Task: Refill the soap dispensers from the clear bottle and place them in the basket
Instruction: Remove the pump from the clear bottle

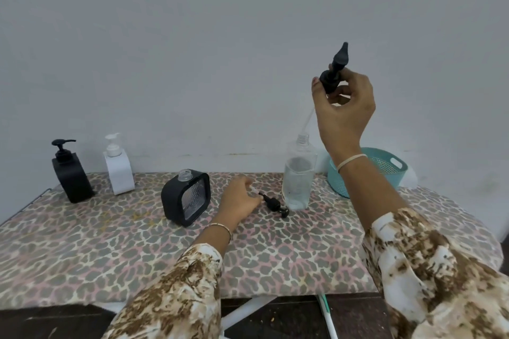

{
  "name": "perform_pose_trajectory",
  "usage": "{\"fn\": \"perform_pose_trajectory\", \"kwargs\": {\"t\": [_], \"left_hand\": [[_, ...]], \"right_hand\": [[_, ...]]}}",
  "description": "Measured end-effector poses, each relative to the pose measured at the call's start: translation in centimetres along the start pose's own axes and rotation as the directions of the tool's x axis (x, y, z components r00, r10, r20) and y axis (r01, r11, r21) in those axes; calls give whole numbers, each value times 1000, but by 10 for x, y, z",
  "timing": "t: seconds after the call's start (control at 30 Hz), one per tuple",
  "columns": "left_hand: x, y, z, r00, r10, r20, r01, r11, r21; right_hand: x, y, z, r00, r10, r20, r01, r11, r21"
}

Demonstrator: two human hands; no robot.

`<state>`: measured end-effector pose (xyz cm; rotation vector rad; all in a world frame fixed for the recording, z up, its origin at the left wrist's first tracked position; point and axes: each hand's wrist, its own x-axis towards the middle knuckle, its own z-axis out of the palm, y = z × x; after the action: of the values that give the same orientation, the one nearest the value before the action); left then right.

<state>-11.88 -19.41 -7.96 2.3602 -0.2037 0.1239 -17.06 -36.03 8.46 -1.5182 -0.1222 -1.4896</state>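
Some things hide.
The arm [366, 173] covers part of the basket [391, 165]; the left hand [239, 198] covers the pump's [275, 205] tube.

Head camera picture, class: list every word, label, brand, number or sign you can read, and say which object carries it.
None: no readable text shows anywhere in this view.
Black dispenser with pump: plain, no label.
White dispenser: plain, no label.
Open black dispenser: only an embossed dot pattern on its clear face, no letters.
Clear bottle: no label visible.
Teal basket: no marking.
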Motion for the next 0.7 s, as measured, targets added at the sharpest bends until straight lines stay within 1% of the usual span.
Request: {"fn": "perform_pose_trajectory", "kwargs": {"t": [0.1, 0.2, 0.27, 0.33, 0.43, 0.5, 0.57, 0.6, 0.63, 0.7], "left_hand": [[-14, -21, -4, 1000, -10, 20, 8, 996, 88], [-25, -37, -7, 999, -32, 31, 27, 990, 140], [-29, -44, -8, 998, -44, 44, 35, 983, 179], [-33, -49, -8, 998, -43, 53, 30, 975, 221], [-35, -53, -9, 998, -37, 52, 23, 968, 248], [-36, -55, -10, 998, -25, 52, 11, 966, 257], [-37, -57, -10, 998, -2, 56, -12, 967, 253], [-37, -59, -10, 998, 10, 60, -25, 968, 251], [-37, -60, -11, 998, 21, 65, -37, 967, 254], [-37, -63, -11, 997, 25, 69, -42, 966, 256]], "right_hand": [[-11, -8, 0, 993, -115, 3, 115, 993, -22], [-21, -15, 0, 979, -204, 24, 205, 979, -19], [-28, -19, 1, 973, -229, 39, 229, 973, -1], [-37, -21, 3, 979, -190, 77, 188, 982, 29], [-61, -12, 5, 983, -20, 183, 5, 996, 85], [-83, 2, 3, 953, 164, 256, -196, 975, 106], [-106, 18, 0, 879, 372, 299, -414, 906, 87], [-118, 26, -2, 832, 461, 310, -497, 866, 47], [-128, 34, -4, 790, 527, 314, -554, 833, -5], [-148, 46, -9, 732, 606, 312, -603, 789, -118]]}}
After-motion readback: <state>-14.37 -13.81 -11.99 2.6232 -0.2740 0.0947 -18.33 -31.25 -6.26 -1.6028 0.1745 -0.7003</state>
